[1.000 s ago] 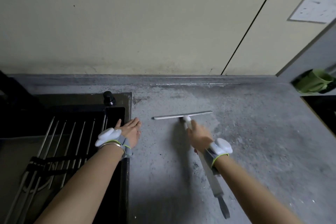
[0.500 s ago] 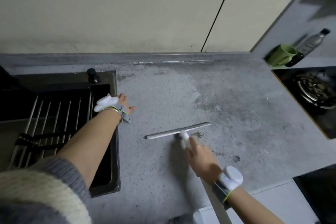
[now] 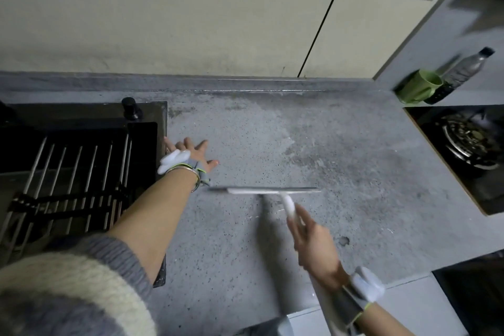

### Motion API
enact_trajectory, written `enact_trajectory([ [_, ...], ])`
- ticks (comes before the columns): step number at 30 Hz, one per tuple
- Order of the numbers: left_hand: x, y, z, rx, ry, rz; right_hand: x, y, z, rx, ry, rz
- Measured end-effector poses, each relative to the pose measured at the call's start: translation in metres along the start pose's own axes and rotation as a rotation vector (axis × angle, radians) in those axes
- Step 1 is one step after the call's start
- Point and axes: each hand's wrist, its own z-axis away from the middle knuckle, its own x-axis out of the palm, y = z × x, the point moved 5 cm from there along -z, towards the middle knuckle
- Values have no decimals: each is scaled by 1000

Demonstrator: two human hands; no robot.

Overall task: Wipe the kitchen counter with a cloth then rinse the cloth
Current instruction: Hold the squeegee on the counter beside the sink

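The right hand [image 3: 313, 243] is keeping its grip curled round the white squeegee [image 3: 272, 190] handle, blade lying on the grey surface [image 3: 341, 172]. Farther, the left hand [image 3: 191, 154] is resting flat, fingers spread, beside the sink [image 3: 81, 144]. No cloth showing.

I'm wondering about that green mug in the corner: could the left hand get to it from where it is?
Probably not without stepping over. The left hand lies flat on the counter beside the sink, while the mug stands at the far right corner by the bottle, with the squeegee and right hand between.
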Motion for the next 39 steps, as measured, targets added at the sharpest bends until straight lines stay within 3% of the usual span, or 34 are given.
enact_trajectory([
  [9, -1, 14, -12, -32, -115, 37, -46, -6, -121, 94, 89, -180],
  [23, 9, 18, -15, -45, -131, 124, -39, -64, -304, 10, -26, -8],
  [32, 17, 16, -22, -86, -126, 140, -28, -75, -355, 38, -64, 99],
  [39, 15, 17, -20, -96, -103, 132, -34, -75, -346, 66, -67, 237],
])
